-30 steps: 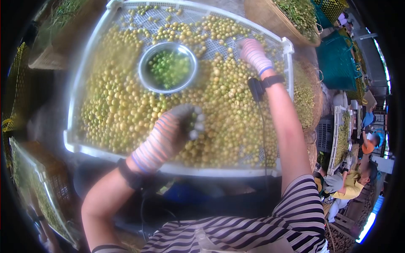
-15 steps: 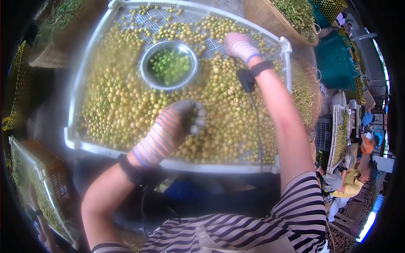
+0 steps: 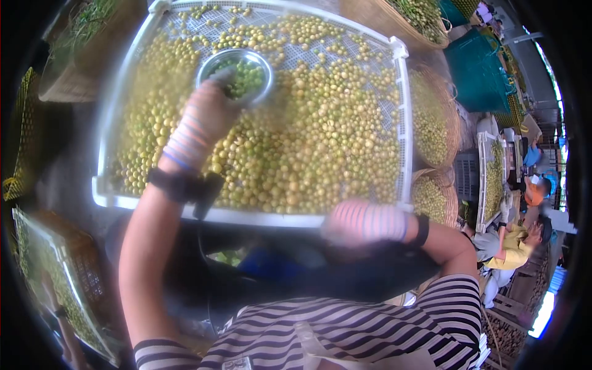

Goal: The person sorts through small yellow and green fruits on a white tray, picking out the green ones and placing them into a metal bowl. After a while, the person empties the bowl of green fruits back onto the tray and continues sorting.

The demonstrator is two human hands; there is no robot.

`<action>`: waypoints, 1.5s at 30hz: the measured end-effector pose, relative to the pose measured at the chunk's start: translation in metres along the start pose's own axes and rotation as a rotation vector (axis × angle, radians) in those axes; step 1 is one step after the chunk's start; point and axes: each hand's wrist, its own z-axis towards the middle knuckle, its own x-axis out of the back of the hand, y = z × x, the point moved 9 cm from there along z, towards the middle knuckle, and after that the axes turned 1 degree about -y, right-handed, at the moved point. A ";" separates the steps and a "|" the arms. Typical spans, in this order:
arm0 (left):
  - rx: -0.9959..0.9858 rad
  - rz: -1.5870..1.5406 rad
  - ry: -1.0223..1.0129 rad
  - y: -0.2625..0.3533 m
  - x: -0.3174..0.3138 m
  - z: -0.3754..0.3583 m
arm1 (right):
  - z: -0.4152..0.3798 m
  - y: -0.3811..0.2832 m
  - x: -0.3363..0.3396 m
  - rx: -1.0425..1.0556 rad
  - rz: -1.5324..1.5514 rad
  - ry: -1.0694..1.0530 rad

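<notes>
My left hand [image 3: 214, 111], in a striped glove with grey fingertips, reaches over the near rim of a round metal bowl [image 3: 270, 79]. Its fingers look spread, somewhat blurred, above the small green fruits [image 3: 248, 75] inside. The bowl rests among many small round yellow-green fruits [image 3: 320, 142] on a white mesh tray [image 3: 403, 123]. At the tray's near edge, toward the right, is my right hand [image 3: 365, 222], also gloved. Motion smears its fingers, and I cannot tell whether it holds anything.
Woven baskets [image 3: 455, 132] of similar fruits stand right of the tray. A teal basket [image 3: 475, 71] is farther right. Another fruit tray [image 3: 61, 277] lies at lower left. People [image 3: 517, 243] work beside a further tray [image 3: 493, 179] at the right.
My left hand has moved away from me, from above the fruits to the bowl. My right hand has come back from the tray's far right to its near edge. The view has shifted slightly.
</notes>
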 end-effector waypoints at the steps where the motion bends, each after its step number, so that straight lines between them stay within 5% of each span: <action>1: 0.146 -0.484 0.027 0.002 -0.002 0.000 | 0.002 -0.010 -0.019 -0.064 -0.043 -0.031; 2: 0.294 -0.966 0.051 0.000 -0.011 -0.002 | 0.001 -0.016 -0.034 0.053 0.015 0.187; 5: 0.089 -0.698 -0.030 0.019 -0.006 0.000 | 0.019 -0.018 -0.071 0.008 -0.087 0.248; 10: 0.111 -0.624 0.004 0.031 -0.009 -0.005 | 0.030 -0.016 -0.088 -0.116 -0.122 -0.061; 11: 0.123 -0.655 0.000 0.031 -0.010 -0.006 | 0.022 -0.016 -0.076 -0.066 -0.088 0.163; 14: 0.041 -0.641 0.033 0.028 -0.008 -0.009 | 0.015 0.000 -0.031 -0.026 0.002 -0.136; 15: -0.260 0.075 0.111 0.029 0.004 -0.008 | 0.013 0.025 -0.002 -0.257 -0.098 -0.156; 16: -0.203 -0.115 0.089 0.025 0.004 -0.012 | 0.003 0.070 0.018 -0.142 -0.155 0.370; 17: -0.219 -0.110 0.075 0.029 0.001 -0.015 | 0.021 0.188 -0.010 0.121 0.739 0.677; 18: -0.239 -0.103 0.064 0.034 -0.001 -0.019 | -0.003 0.185 0.077 -0.598 0.066 0.575; 19: -0.062 -0.379 0.082 0.034 -0.003 -0.022 | -0.030 0.208 0.115 -0.740 0.246 0.862; 20: 0.120 -0.653 0.098 0.033 -0.011 -0.028 | -0.041 0.237 0.139 -0.843 -0.012 0.952; 24: 0.172 -0.754 0.112 0.014 -0.015 -0.031 | -0.027 0.362 0.148 -1.116 -0.165 0.696; 26: 0.194 -0.724 0.126 0.019 -0.016 -0.035 | -0.031 0.374 0.142 -1.218 -0.189 0.547; 30: 0.235 -0.697 0.136 0.021 -0.019 -0.042 | -0.043 0.370 0.138 -0.844 0.106 1.013; 34: 0.244 -0.695 0.096 0.025 -0.029 -0.045 | -0.039 0.357 0.123 -0.615 0.211 0.958; 38: 0.250 -0.676 0.083 0.027 -0.032 -0.050 | -0.028 0.252 0.107 -0.332 0.774 0.824; 45: 0.356 -0.501 -0.265 0.027 -0.108 -0.077 | -0.006 0.133 0.096 0.032 1.148 0.872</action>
